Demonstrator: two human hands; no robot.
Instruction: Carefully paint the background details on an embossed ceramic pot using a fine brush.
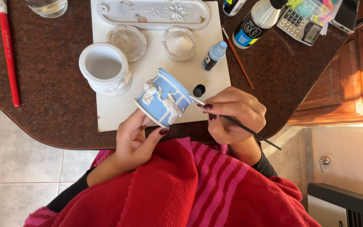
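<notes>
My left hand (134,141) holds a small round pot (164,98), painted light blue with white raised figures, tilted on its side above the table's near edge. My right hand (232,113) grips a thin paintbrush (248,131), its tip touching the pot's rim at the right. A small black cap (198,90) lies on the white board (148,75) just behind the brush tip. A small paint bottle with a light blue top (214,56) stands further back on the board.
An unpainted white pot (104,68), two round lids (127,41) (180,43) and an oval tray (153,12) rest on the board. The dark stone table (51,92) also bears a red brush (8,50), a brown brush (238,59), a water glass (47,6), a big glue bottle (255,23), a calculator (299,23).
</notes>
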